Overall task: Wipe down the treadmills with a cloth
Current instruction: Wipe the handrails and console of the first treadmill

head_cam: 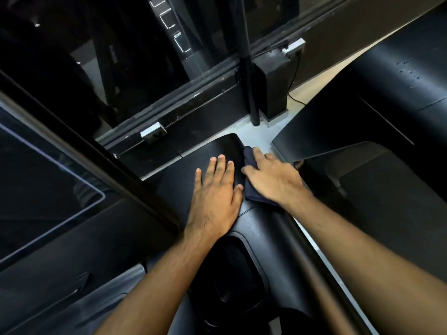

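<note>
A black treadmill [217, 146] fills the middle of the view, seen from above its front hood. My left hand [215, 192] lies flat on the hood with straight fingers. My right hand [273, 180] presses a dark navy cloth [250, 158] against the hood's right edge, fingers spread over it. Most of the cloth is hidden under that hand; one end shows beyond the fingertips and another by the wrist.
A second black treadmill [362, 122] stands to the right across a strip of pale floor [263, 139]. The dark console screen [43, 170] is at the left. A black post [249, 81], wall sockets [153, 132] and a cable [296, 88] lie ahead.
</note>
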